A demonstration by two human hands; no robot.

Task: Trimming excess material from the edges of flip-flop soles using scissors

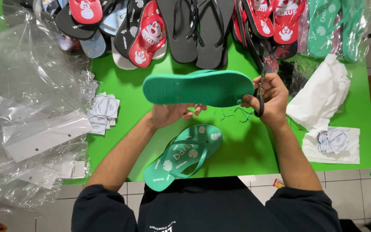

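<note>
My left hand (170, 114) holds a teal flip-flop (198, 88) from underneath, sole side up and lying crosswise above the green table (125, 81). My right hand (271, 101) grips black scissors (260, 86) at the flip-flop's right end, blades pointing up. A second teal flip-flop (183, 157) with white flower prints lies strap up at the table's near edge, below my hands. Small teal trimmings (232, 114) are scattered on the table between the two.
Black, red and teal flip-flops (194, 30) are piled along the far edge. Clear plastic bags (26, 99) cover the left side, next to a stack of round paper tags (104, 111). White paper (323, 94) and more tags (333, 139) lie at right.
</note>
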